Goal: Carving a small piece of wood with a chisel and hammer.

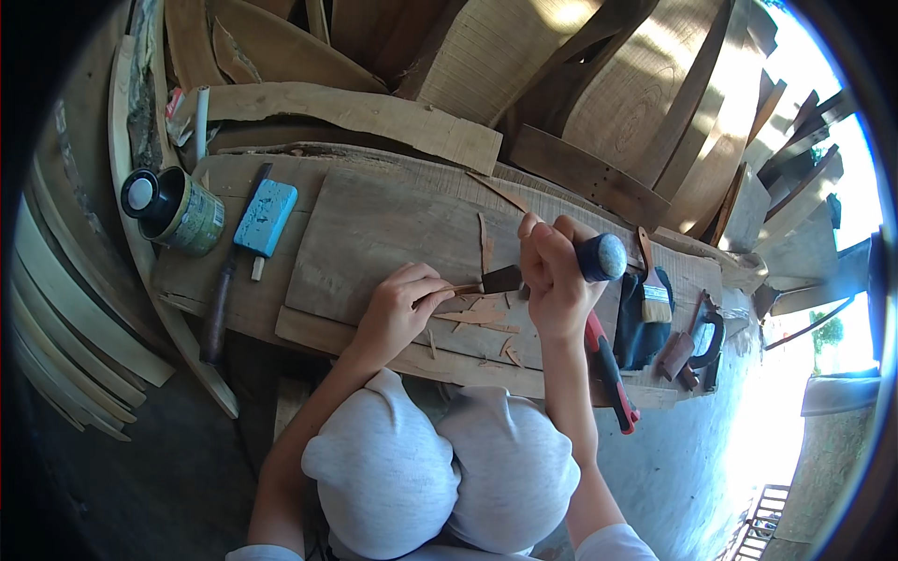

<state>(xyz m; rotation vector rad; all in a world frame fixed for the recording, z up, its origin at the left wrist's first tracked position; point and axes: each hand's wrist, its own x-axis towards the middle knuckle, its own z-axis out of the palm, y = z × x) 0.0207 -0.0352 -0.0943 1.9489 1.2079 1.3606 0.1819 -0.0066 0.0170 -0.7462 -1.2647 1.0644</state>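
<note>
My right hand (561, 271) is closed round a chisel (601, 257) with a blue handle and a speckled butt end. Its broad dark blade (502, 280) points left, at the end of a small thin strip of wood (460, 289). That strip is pinched between the thumb and fingers of my left hand (404, 304), low over a flat wooden board (374, 234). Several wood shavings (482, 313) lie on the board between my hands. My fingers cover most of the chisel's handle.
A can (194, 220), a blue block (266, 217) and a wooden-handled tool (220, 309) are at left. At right lie a paintbrush (655, 290) on dark cloth, a red-and-black handle (610, 379) and a black-framed tool (708, 341). Wood slabs (636, 103) lean behind. My knees (383, 467) are in front.
</note>
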